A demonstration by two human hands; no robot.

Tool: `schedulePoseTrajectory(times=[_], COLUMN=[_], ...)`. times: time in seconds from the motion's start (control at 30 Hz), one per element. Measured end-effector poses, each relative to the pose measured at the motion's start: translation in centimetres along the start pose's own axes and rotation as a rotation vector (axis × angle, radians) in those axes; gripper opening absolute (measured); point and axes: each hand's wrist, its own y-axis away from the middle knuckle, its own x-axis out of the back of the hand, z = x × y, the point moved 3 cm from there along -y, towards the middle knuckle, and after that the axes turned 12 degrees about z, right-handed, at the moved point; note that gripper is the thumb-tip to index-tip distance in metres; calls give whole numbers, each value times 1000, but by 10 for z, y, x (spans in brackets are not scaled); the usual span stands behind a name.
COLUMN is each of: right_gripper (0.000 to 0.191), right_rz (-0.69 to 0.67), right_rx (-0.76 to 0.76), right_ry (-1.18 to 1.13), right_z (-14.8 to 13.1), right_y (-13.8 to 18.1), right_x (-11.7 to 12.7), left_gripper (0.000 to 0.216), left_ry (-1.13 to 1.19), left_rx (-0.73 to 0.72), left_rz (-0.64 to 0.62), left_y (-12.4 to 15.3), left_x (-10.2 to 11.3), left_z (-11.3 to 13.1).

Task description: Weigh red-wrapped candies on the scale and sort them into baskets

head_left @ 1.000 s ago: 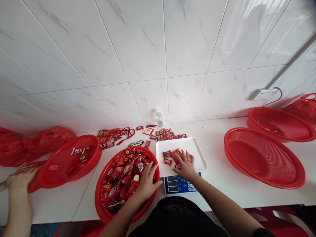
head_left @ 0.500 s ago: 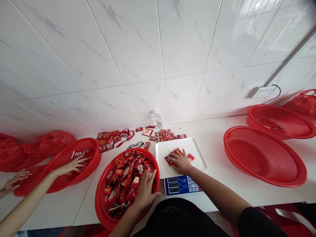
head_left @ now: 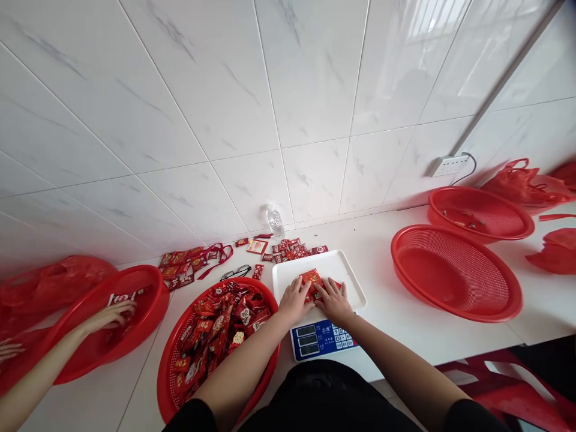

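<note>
Both my hands rest on the white tray (head_left: pixel 346 273) that sits on a blue-faced scale (head_left: pixel 320 341). My left hand (head_left: pixel 294 301) and my right hand (head_left: pixel 333 300) lie side by side, fingers curved around a small heap of red packets (head_left: pixel 311 278) between them. The fingertips press against the heap from both sides. To the left of the tray stands a red basket (head_left: pixel 173 354) full of red packets.
Another person's hand (head_left: pixel 110 314) reaches into a red basket (head_left: pixel 148 294) at the far left. Two more red baskets (head_left: pixel 454 279) stand at the right. Loose packets (head_left: pixel 292 249), glasses (head_left: pixel 235 272) and a bottle (head_left: pixel 275 221) lie by the wall. Red bags (head_left: pixel 522 183) sit at both ends.
My left hand has left the full basket and come onto the tray beside my right hand. The scattered packets on the tray are now pushed into one heap. The view has shifted right.
</note>
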Motion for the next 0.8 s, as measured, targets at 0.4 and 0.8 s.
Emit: schedulePoseTrajectory(times=[0.4, 0.8], right_gripper=[43, 54], right_rz=[137, 62], right_rx=[-68, -691], right_ry=[-237, -1129], right_z=[2, 15], right_y=[-10, -48], right_x=[11, 12], left_gripper=[36, 42], left_ry=[101, 828], left_rx=[125, 815], left_rz=[128, -33], left_y=[-12, -38], left_x=[0, 3], left_z=[-15, -7])
